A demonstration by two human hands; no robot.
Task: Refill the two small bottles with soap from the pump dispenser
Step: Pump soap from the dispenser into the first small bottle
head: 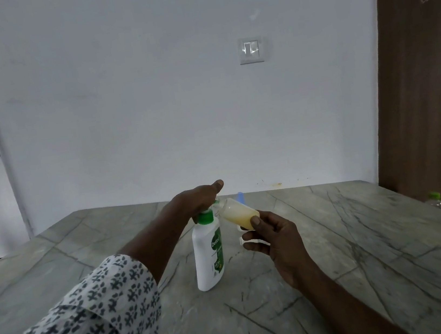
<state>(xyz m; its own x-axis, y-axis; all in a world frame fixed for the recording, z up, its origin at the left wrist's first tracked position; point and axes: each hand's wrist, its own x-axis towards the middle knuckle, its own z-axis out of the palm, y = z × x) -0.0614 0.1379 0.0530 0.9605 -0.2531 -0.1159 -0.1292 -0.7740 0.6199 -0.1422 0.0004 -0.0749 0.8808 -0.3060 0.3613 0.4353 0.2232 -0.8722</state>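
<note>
Now my left hand (198, 198) presses the pump dispenser (208, 250); my right hand (272, 234) grips the small bottle (238, 213), mouth tilted toward ten o'clock at the nozzle.

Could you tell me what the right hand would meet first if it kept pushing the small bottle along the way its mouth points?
Probably the pump nozzle under the left hand: the right hand tilts the small bottle up-left, its mouth almost at the spout. Whether they already touch cannot be told.
</note>
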